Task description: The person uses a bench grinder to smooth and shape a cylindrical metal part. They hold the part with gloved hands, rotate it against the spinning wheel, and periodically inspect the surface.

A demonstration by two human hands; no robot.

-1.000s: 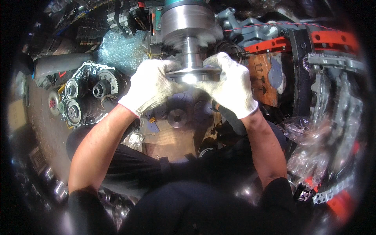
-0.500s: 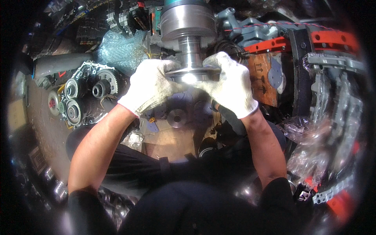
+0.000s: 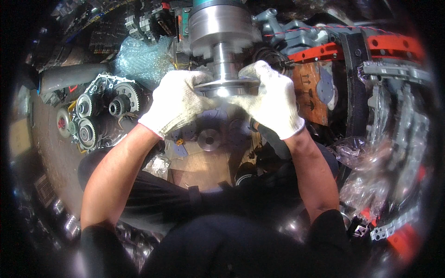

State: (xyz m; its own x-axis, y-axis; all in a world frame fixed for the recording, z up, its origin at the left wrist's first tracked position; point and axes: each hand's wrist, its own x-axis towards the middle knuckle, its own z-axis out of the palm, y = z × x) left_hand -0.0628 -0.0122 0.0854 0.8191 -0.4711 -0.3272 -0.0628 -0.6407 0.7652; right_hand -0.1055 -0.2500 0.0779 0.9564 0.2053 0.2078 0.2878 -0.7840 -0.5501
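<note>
My left hand (image 3: 178, 98), in a white knitted glove, is closed on the left rim of a round metal disc (image 3: 225, 87), its thumb below and its fingers above. On the opposite rim my right hand (image 3: 272, 97), gloved alike, pinches the disc in the same way. The disc sits at the near end of a shiny stepped shaft (image 3: 225, 60). That shaft runs up into a thick steel chuck (image 3: 220, 23) below a green housing; the chuck's lower edge is smeared by motion. What my fingertips press against the disc is hidden.
An opened gear case (image 3: 104, 109) with several gears lies at the left. Bubble wrap (image 3: 144, 58) is behind it. A cardboard sheet (image 3: 201, 169) with a small metal disc (image 3: 209, 139) lies below my hands. Red and black metal bars (image 3: 320, 53) and plastic-wrapped parts (image 3: 371, 180) fill the right.
The smeared lower edge of the chuck looks different, and the bright glare on the disc has faded. Both hands keep nearly the same place and grip.
</note>
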